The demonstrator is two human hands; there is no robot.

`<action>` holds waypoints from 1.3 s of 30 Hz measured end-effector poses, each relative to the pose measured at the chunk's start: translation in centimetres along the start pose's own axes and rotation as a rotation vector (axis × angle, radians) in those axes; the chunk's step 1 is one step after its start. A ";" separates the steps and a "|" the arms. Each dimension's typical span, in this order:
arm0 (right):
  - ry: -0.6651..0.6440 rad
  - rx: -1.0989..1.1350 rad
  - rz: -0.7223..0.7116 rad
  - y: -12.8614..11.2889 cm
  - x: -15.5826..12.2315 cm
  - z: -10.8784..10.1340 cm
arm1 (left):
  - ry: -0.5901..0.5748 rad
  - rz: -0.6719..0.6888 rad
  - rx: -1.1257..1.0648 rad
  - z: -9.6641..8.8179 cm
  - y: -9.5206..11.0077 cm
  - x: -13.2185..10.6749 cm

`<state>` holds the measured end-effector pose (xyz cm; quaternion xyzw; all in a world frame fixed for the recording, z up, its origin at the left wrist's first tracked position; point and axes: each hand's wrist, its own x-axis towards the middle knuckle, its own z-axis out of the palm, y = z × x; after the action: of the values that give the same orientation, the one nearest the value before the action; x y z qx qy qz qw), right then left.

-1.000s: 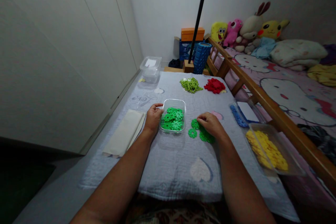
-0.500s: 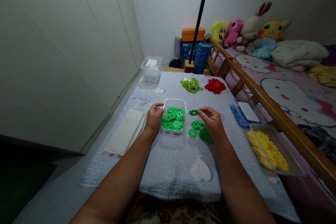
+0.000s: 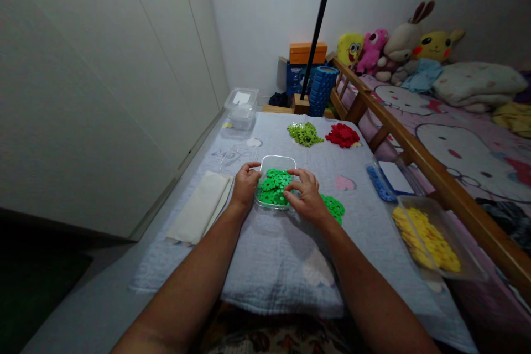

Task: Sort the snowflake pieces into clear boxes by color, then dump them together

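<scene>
A clear plastic container (image 3: 279, 161) stands on the cloth in front of me, with many green snowflake-shaped plastic discs (image 3: 272, 188) inside. At its left side, my left hand (image 3: 245, 187) grips the rim between thumb and fingers. Over the right edge of the container reaches my right hand (image 3: 306, 194), its thumb and forefinger apart just above the green discs. I see no disc held between those fingertips. More green discs (image 3: 334, 207) lie on the cloth to the right, partly hidden behind my right hand and forearm.
Light-green pieces (image 3: 305, 134) and red pieces (image 3: 342, 135) lie in heaps at the back. A folded cream cloth (image 3: 201, 207) is on the left, a lidded clear box (image 3: 241, 108) behind it. Containers of blue pieces (image 3: 379, 182) and yellow pieces (image 3: 425, 238) stand right, beside the wooden bed rail (image 3: 398, 127).
My right hand has moved left from above the loose green discs to over the container, and its fingers have parted from the disc they pinched. My left hand stays on the rim.
</scene>
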<state>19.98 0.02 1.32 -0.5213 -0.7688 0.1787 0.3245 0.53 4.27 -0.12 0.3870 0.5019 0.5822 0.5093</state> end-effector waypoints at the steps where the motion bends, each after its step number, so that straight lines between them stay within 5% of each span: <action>1: 0.011 -0.005 -0.007 0.1 0.0 0.0 | 0.000 0.000 -0.001 0.0 0.0 0.0; 9: 0.215 -0.015 0.074 3.6 0.2 -2.8 | 0.016 0.012 0.015 -0.1 -0.1 0.0; 17: -0.133 -0.363 0.279 5.3 -1.1 -4.3 | 0.023 0.000 0.005 0.0 0.0 0.0; 23: -0.161 -0.374 0.276 5.0 -1.1 -4.1 | 0.006 0.009 0.023 -0.1 -0.3 0.1; 33: -0.100 -0.031 0.281 6.7 -0.8 -5.2 | 0.001 0.011 0.019 -0.1 -0.3 0.1; 39: 0.012 0.265 0.257 5.4 -0.6 -5.9 | -0.001 0.006 0.021 -0.1 -0.5 0.3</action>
<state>27.83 1.22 2.13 -0.5689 -0.6637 0.3150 0.3695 0.45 4.51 -0.63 0.3941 0.5065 0.5784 0.5035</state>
